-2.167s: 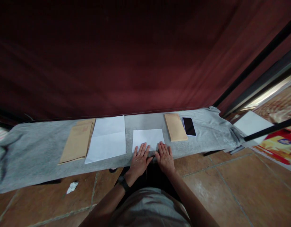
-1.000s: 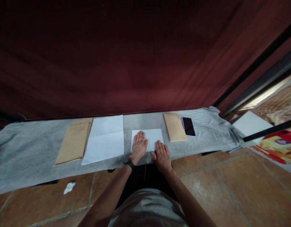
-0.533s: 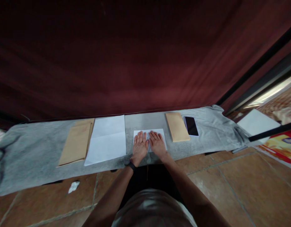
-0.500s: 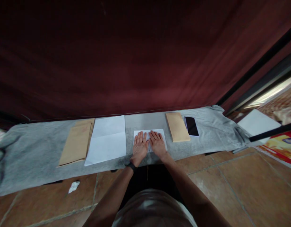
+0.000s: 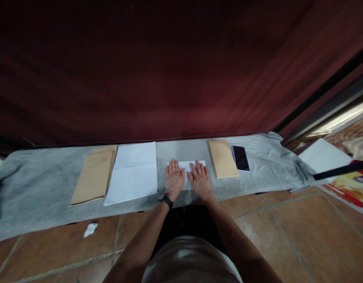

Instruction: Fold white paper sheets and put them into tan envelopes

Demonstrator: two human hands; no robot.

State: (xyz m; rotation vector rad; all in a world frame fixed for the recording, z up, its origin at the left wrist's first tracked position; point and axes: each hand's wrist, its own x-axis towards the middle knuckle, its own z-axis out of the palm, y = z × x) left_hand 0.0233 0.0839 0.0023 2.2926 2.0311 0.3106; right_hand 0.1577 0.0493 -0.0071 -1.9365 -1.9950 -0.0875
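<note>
**Slip of white paper, one, under two flat hands**

Floor [image 5: 266,232]: brown tile, with a white scrap [image 5: 90,229] lying below the bench's near edge.

Left hand [image 5: 175,180]: dark band [image 5: 168,202] at the wrist; fingers extended, laid flat over the slip's left part, gripping nothing.

Right hand [image 5: 200,182]: fingers spread, likewise flat, over the right part; nothing grasped. Pressure of either hand: cannot be told.

Slip [image 5: 186,184]: directly beneath both hands, bare chiefly in the gap between them. Long axis runs side to side, across the line of the fingers, which point away from the body. Neither hand is nearer; each touches it.

Cloth [image 5: 46,177]: grey, spread under all the papers.

Large sheet [image 5: 133,173]: white, creased, left of the left hand.

Envelopes [image 5: 93,175]: brown, stacked, just beyond the sheet's left side.

Pack [image 5: 223,158]: tan, near the right hand, apart from it.

Phone [image 5: 241,158]: dark-screened, just right of the pack.

Curtain [image 5: 169,78]: dark red, behind everything.
</note>
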